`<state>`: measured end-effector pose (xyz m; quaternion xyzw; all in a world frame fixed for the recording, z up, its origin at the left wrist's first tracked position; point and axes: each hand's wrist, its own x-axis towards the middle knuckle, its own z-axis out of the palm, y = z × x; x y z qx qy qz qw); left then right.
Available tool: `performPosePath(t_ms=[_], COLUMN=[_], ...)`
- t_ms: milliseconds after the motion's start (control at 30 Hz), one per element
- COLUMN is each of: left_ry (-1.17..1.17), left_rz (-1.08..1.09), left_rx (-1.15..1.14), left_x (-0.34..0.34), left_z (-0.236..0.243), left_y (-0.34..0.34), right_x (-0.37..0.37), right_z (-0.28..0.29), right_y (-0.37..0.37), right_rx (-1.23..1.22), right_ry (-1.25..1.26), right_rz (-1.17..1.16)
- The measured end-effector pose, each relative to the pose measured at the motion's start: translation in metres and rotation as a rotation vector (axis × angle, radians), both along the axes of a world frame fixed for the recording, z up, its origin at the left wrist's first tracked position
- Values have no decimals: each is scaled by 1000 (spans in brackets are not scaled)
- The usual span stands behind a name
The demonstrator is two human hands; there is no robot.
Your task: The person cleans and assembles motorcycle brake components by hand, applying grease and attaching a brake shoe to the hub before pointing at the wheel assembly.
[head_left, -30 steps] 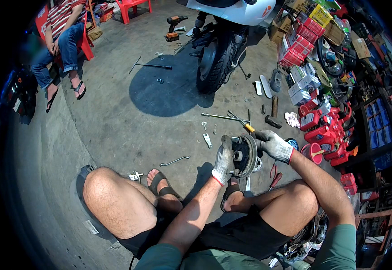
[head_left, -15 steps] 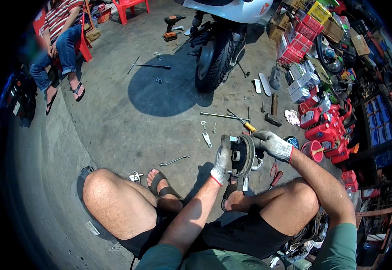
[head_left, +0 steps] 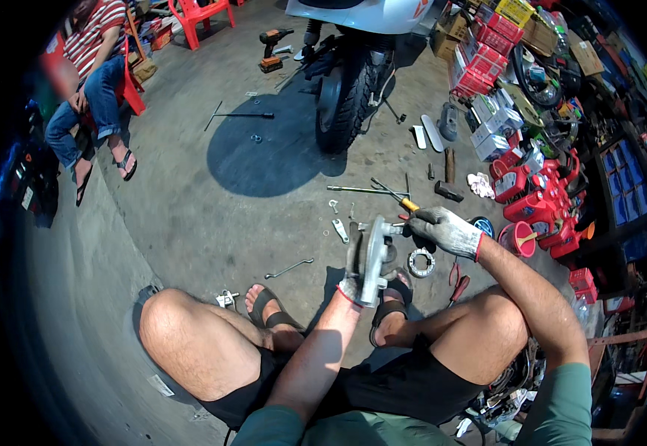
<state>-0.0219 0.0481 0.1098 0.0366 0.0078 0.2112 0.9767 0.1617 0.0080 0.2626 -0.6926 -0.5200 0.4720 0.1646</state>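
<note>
A round silver brake plate (head_left: 372,260) is held up between my knees, turned nearly edge-on, with a short stub on its right side. My left hand (head_left: 353,269), in a white and grey work glove, grips it from the left; part of the glove shows past its right face. My right hand (head_left: 446,230), gloved the same way, has its darkened fingers curled at the stub near the plate's top. Below that hand, a silver slotted ring (head_left: 421,262) lies on the floor. Just beyond my fingers is a screwdriver with a yellow handle (head_left: 409,205).
A scooter's rear wheel (head_left: 344,104) stands ahead. Around me lie a wrench (head_left: 289,268), a small metal lever (head_left: 340,231), a hammer (head_left: 449,192) and pliers (head_left: 454,273). Red bottles (head_left: 535,204) and boxes crowd the right. A seated person (head_left: 100,82) is at the far left.
The brake plate has turned from showing its round inner side to nearly edge-on. My right hand has moved slightly left, from its rim to the stub. The ring on the floor is now uncovered.
</note>
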Motion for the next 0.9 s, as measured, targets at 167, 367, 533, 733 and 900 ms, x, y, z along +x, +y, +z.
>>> performPosePath(t_ms=[167, 367, 533, 733, 900], left_ry=[-447, -680, -734, -710, -594], left_rz=[-218, -292, -305, -287, -251], left_rx=[-437, -497, -541, -551, -506], left_x=[-1, 4, 10, 11, 9], left_z=[10, 3, 0, -5, 8], left_y=[-13, -21, -28, -33, -33], right_x=[4, -1, -4, -4, 2], right_z=[8, 9, 12, 13, 6], right_y=[-3, -1, -2, 0, -2], right_rx=[47, 71, 63, 48, 111], right_ry=[-113, -184, -231, -244, -297], right_rz=[96, 161, 199, 245, 282])
